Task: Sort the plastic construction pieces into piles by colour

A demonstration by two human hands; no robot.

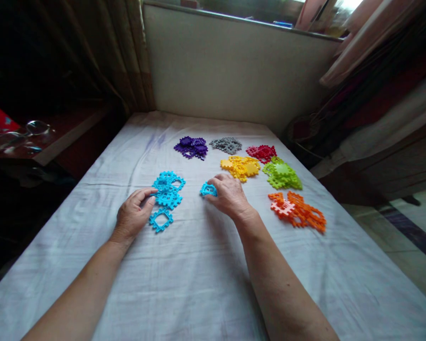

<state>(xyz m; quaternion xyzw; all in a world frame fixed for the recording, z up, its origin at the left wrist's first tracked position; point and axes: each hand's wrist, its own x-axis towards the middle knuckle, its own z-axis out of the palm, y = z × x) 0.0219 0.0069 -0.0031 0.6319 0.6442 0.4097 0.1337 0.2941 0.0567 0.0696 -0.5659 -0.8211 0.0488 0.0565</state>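
Note:
My right hand (229, 194) pinches a blue interlocking tile (208, 189) with a windowed middle, just over the sheet. To its left lies a pile of blue tiles (168, 192) with toothed edges. At that pile's left edge is my left hand (135, 213), thumb and curled fingers apart, fingertips touching the outermost tiles. A single blue frame tile (161, 220) with an open centre lies just in front of the pile, near my left thumb. Beyond my right hand sits a heap of yellow tiles (240, 167).
Further heaps are purple tiles (191, 148), grey tiles (227, 144), red tiles (261, 153), lime green tiles (282, 173) and orange tiles (298, 211). A white sheet (177, 289) covers the surface. Eyeglasses (37, 128) rest on a side table at left. A wall stands behind.

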